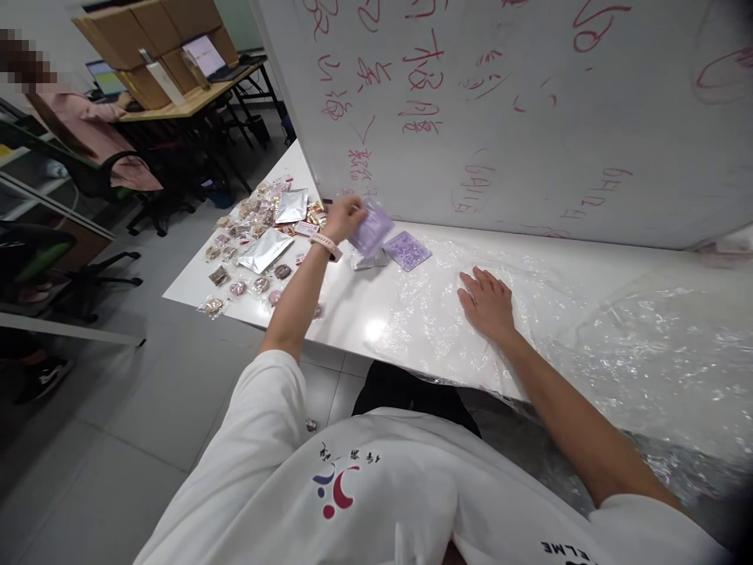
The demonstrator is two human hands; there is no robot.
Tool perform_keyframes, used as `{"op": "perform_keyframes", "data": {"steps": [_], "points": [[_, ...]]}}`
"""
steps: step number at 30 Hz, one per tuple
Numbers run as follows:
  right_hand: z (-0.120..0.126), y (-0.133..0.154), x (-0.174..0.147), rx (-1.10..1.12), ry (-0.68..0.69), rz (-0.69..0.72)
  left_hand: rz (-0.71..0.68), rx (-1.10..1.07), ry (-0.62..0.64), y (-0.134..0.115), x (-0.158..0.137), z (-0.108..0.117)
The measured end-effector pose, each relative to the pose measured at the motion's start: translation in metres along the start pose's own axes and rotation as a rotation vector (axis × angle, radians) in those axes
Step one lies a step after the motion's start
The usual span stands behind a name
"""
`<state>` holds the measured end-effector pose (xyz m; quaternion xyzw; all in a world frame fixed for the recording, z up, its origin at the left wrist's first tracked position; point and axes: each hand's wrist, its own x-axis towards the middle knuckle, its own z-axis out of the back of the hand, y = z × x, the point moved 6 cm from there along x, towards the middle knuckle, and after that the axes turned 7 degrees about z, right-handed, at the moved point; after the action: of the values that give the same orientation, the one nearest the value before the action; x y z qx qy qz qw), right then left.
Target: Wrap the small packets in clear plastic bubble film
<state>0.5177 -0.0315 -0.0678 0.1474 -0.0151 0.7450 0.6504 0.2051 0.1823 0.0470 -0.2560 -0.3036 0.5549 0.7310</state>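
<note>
My left hand point(344, 218), with a pink band on its wrist, pinches a purple packet point(372, 228) by its edge above the table. Just below it, partly covered, lies a silver-grey packet point(369, 259). A second purple packet point(408, 251) with a speckled pattern rests flat to the right. My right hand point(487, 302) lies with fingers spread on a sheet of clear plastic film point(565, 314), holding nothing. Left of my left hand are many small wrapped snacks point(250, 216) and two silver foil pouches, one nearer point(267, 250) and one farther point(292, 205).
A whiteboard point(500, 118) with red writing stands along the back of the white table point(344, 306). Plastic film hangs over the front right edge. At the far left a person point(88, 118) sits at a desk point(194, 98) with laptops and cardboard boxes. A small wrapped item point(311, 424) lies on the floor.
</note>
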Motion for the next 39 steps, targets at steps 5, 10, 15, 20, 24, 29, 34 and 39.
{"op": "perform_keyframes", "data": {"steps": [5, 10, 15, 20, 24, 29, 34, 39], "points": [[0.002, 0.001, 0.001, 0.016, 0.004, -0.007, -0.087, 0.270, 0.400, -0.025, 0.021, -0.098], [0.004, 0.001, 0.001, 0.035, 0.019, -0.026, -0.155, 0.456, 0.478, -0.039, 0.040, -0.141], [0.005, 0.001, 0.001, 0.048, 0.024, -0.021, -0.134, 0.546, 0.541, -0.035, 0.037, -0.147], [0.003, 0.000, 0.002, 0.056, 0.024, -0.027, -0.112, 0.570, 0.562, -0.021, 0.018, -0.124], [0.004, 0.001, 0.002, 0.077, 0.004, -0.015, -0.207, 0.455, 0.582, -0.029, -0.002, -0.115], [0.004, 0.000, 0.002, 0.097, -0.027, -0.007, -0.239, 0.162, 0.713, -0.055, -0.035, -0.137], [0.004, 0.001, 0.003, 0.087, -0.010, -0.012, -0.089, 0.015, 0.877, -0.071, -0.058, -0.159], [0.005, 0.002, 0.003, 0.087, 0.036, -0.029, -0.029, 0.298, 0.532, -0.059, -0.035, -0.082]]}}
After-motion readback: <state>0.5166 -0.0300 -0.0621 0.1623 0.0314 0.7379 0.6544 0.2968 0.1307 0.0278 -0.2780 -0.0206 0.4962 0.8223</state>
